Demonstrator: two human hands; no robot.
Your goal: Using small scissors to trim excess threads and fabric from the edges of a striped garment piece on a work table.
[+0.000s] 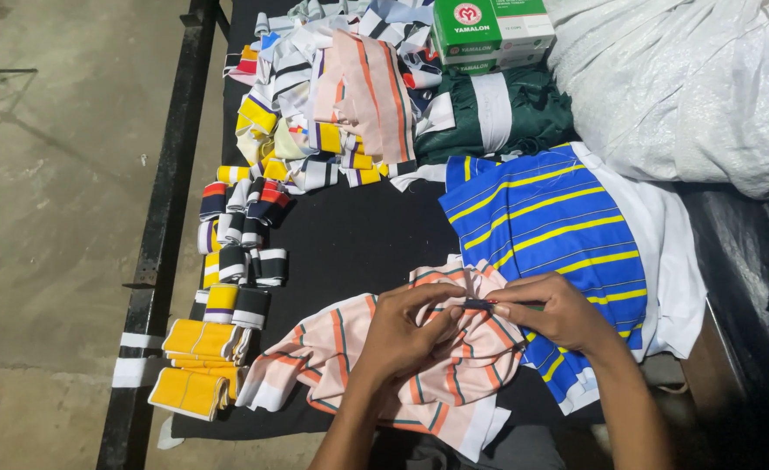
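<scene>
Head view, what I log from my station:

- Left hand (pixel 406 335): fingers curled shut, pinching the pink knit fabric piece with orange and green stripes (pixel 384 365), which lies bunched on the black table covering (pixel 358 235) at the near edge.
- Right hand (pixel 558 312): closed around a thin dark tool (pixel 489 305), its tip meeting the left fingertips over the pink piece.
- Just right: blue fabric with yellow stripes (pixel 550 226) on white cloth.
- Left edge: folded yellow rib-knit cuffs (pixel 197 348) in rows.
- Far side: heap of mixed striped cuttings (pixel 332 96), green cardboard boxes (pixel 489 30).
</scene>
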